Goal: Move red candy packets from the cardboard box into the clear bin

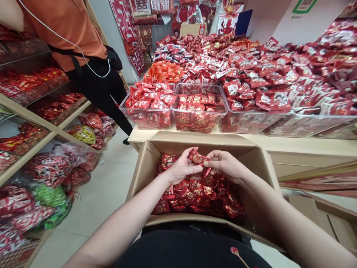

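Over an open cardboard box (136,182), my left hand (182,167) holds a small red candy packet (196,158) with gold print. The thumb and fingers of my right hand (224,163) pinch the right end of that same packet. Beneath both hands, the box holds many loose red and gold packets (192,195) of the same look. Just beyond the box stands a clear plastic bin (199,121), partly filled with similar packets in rows.
More clear bins heaped with red packets, such as the left bin (146,115), line the wooden counter (173,136). A person in an orange top (67,33) stands at the left, beside shelves (41,149) of bagged goods. Another cardboard box (329,216) lies at the right.
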`<state>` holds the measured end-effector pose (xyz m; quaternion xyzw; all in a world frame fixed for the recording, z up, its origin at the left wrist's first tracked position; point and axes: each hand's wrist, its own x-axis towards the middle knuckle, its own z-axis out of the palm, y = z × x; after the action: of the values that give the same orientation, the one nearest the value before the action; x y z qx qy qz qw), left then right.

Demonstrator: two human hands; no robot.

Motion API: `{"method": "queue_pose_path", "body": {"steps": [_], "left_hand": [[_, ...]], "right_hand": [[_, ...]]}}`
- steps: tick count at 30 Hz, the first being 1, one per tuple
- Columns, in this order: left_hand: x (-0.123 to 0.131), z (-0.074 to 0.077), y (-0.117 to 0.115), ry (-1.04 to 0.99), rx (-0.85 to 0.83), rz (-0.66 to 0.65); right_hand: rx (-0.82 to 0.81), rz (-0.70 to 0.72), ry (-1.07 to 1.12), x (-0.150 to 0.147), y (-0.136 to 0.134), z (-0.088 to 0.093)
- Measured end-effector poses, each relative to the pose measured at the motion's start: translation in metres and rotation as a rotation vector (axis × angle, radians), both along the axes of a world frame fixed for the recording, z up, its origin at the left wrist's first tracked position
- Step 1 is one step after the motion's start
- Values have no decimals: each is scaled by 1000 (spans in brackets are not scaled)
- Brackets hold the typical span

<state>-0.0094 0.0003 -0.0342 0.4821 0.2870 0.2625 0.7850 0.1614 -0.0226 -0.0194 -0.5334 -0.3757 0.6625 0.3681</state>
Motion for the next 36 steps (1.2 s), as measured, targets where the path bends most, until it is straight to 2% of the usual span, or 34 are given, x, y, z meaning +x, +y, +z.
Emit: {"method": "queue_pose_path", "body": {"steps": [2, 4, 8, 12, 14, 17, 19, 21, 23, 24, 26, 28, 29, 30, 33, 36], "left_hand": [[0, 5, -5, -50, -98, 11], [1, 9, -9, -49, -122, 33], [7, 11, -14, 23, -13, 98], [13, 9, -16, 114, 138, 252], [11, 10, -14, 110, 140, 267], [4, 16, -10, 95, 135, 216], [-3, 21, -9, 102, 120, 164], [-8, 25, -9, 101, 91, 110], [-10, 28, -10, 99, 85, 95], [-10, 28, -10, 102, 94, 98], [-10, 27, -10, 117, 116, 120], [-9, 25, -9, 142, 129, 160], [-9, 23, -9, 158, 132, 182], [-9, 22, -9, 174, 137, 205], [-9, 17, -9, 216, 158, 262], [-9, 15, -8, 234, 165, 299]], "right_hand": [[24, -64, 45, -5, -2, 2], [57, -108, 65, -8, -4, 0], [146, -208, 20, -19, -8, -8], [218, -260, -63, -28, -9, -7], [278, -273, -84, -27, -8, -3], [387, -340, -143, -16, -7, 5], [424, -299, -215, -6, -7, 12], [450, -159, -305, 2, -5, 23], [511, -24, -409, 10, 4, 42], [564, -6, -482, 15, 13, 54], [708, -73, -693, 25, 41, 82], [853, -189, -967, 36, 83, 108], [890, -207, -1085, 42, 107, 117], [897, -166, -1188, 46, 131, 124], [754, 38, -1494, 55, 191, 123], [627, 207, -1650, 54, 220, 107]]}}
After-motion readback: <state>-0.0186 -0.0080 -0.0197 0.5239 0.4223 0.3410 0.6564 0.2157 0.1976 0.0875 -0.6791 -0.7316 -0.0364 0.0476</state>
